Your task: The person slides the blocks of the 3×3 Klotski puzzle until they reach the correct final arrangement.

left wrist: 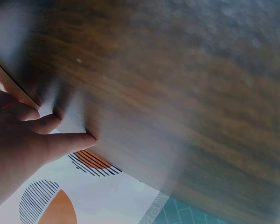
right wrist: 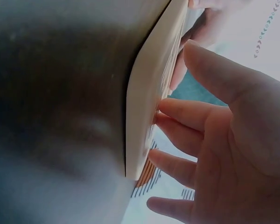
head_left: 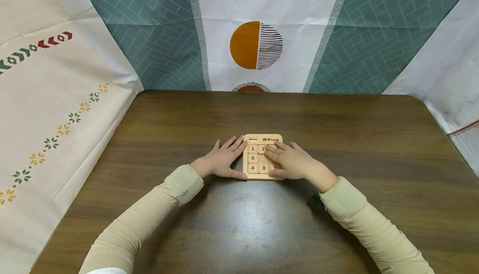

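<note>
Lengthwise front-to-back, number puzzle [head_left: 260,159], title end [head_left: 258,137] farthest, left hand [head_left: 223,160] splayed against it, right hand [head_left: 294,162] outstretched on tiles [head_left: 263,168]

Is a pale wooden number puzzle [head_left: 258,136], round-cornered, lying flat. Carries square tiles [head_left: 253,158]: 1 towards ten o'clock, 2 at twelve, 6 at nine, 8 at six.

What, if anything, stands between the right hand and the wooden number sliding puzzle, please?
Nothing visible does: the right hand lies over the right side of the wooden number sliding puzzle, its fingers over the tiles.
</note>
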Tool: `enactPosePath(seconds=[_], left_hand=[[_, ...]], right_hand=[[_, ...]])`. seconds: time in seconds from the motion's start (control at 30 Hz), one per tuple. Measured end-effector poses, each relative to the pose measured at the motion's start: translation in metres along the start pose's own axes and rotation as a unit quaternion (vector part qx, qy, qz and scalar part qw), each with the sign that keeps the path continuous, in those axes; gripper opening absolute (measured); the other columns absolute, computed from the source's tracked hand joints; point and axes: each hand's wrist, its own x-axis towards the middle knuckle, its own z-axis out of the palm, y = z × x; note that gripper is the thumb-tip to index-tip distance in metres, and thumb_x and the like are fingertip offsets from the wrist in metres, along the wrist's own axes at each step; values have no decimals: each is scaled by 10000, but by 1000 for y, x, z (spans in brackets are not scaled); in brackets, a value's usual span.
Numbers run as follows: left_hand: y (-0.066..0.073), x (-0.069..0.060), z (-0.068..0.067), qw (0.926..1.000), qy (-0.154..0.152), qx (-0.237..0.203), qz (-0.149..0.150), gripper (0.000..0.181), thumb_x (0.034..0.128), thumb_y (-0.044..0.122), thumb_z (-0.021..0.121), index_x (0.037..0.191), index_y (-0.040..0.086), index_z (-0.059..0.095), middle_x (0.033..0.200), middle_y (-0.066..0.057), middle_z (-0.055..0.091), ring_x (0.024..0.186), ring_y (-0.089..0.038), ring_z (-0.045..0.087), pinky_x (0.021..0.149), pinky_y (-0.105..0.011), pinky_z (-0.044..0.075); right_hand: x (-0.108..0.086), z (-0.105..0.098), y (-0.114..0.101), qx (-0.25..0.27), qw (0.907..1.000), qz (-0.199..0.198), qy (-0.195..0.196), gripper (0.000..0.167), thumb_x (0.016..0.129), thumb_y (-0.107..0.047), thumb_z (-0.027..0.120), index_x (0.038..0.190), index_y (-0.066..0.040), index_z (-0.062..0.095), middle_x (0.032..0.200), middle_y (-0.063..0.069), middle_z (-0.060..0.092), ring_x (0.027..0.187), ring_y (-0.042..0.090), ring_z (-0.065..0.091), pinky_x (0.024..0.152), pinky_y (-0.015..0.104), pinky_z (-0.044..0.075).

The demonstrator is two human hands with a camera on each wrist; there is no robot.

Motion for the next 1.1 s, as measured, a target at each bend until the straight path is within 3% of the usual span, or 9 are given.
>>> enactPosePath(seconds=[0.23,0.53,1.1], left_hand=[[1,1,0,10000,-8,8,-13,1050,744,717,502,1478,142,20,1522,-44,-75,1380,-265,-17,1005,-625,78],[1,1,0,10000,-42,27,-52,1051,741,725,494,1477,149,13,1521,-46,-78,1380,-258,-29,1008,-622,74],[-2,1,3,9999,104,15,72,1055,739,721,505,1479,133,35,1524,-56,-59,1380,-272,-13,997,-636,83]], right_hand=[[-3,3,-1,54,10000,19,78,665,871,-449,561,1394,-78,386,1455,61,313,1344,318,204,991,613,173],[-20,11,-11,69,9997,-191,131,677,863,-454,570,1400,-90,380,1455,57,316,1346,309,205,988,618,173],[-38,18,-20,90,9989,-410,210,662,859,-451,577,1386,-91,405,1449,56,328,1346,304,205,982,624,178]])
